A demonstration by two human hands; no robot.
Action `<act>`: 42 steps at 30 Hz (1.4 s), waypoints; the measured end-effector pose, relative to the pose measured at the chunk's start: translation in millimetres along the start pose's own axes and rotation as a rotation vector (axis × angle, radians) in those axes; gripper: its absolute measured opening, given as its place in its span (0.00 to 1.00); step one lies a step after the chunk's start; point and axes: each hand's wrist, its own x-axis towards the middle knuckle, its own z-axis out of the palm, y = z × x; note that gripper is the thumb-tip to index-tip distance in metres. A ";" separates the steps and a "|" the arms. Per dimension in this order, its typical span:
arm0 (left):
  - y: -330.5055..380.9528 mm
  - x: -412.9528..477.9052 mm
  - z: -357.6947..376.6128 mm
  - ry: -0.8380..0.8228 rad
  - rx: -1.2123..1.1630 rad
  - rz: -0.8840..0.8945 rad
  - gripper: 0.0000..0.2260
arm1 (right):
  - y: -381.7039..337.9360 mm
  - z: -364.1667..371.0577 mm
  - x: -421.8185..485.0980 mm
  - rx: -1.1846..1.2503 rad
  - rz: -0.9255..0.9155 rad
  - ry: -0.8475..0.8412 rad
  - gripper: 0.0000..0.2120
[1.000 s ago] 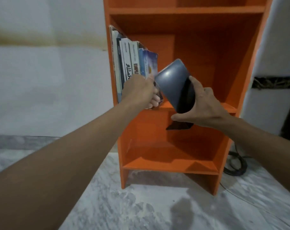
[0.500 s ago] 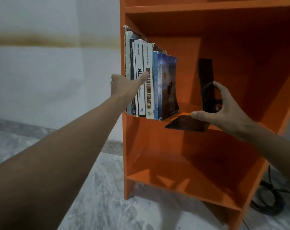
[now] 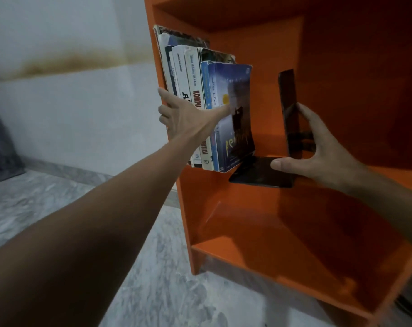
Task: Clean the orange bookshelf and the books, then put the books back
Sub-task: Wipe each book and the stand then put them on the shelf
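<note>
Here, left hand (image 3: 188, 114) presses books (image 3: 235, 95); right hand (image 3: 323, 156) grips bookend (image 3: 287, 95) beside.

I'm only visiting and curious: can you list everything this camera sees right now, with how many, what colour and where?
bookshelf: one, orange, standing on the floor, fills the right of the view
books: about six, mostly white and blue spines, upright at the left end of the middle shelf
bookend: one, black, L-shaped, on the middle shelf right of the books
floor: grey, marbled, lower left
wall: white with a brownish stain band, left
dark object: one, grey-blue, on the floor at the far left edge, too blurred to name
left hand: fingers straight, pressing the book spines
right hand: grips the bookend, thumb on its base
</note>
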 end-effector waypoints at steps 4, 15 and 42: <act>-1.5 4.0 5.1 -0.044 -0.019 0.038 0.64 | 4.9 -4.9 -0.6 0.037 -0.011 -0.038 0.55; 16.8 27.6 2.6 -0.013 0.043 -0.041 0.51 | 4.1 2.4 15.6 0.020 -0.024 -0.077 0.56; -5.8 24.8 -19.0 -0.009 0.192 0.140 0.46 | -11.7 137.2 92.3 0.556 0.378 0.161 0.29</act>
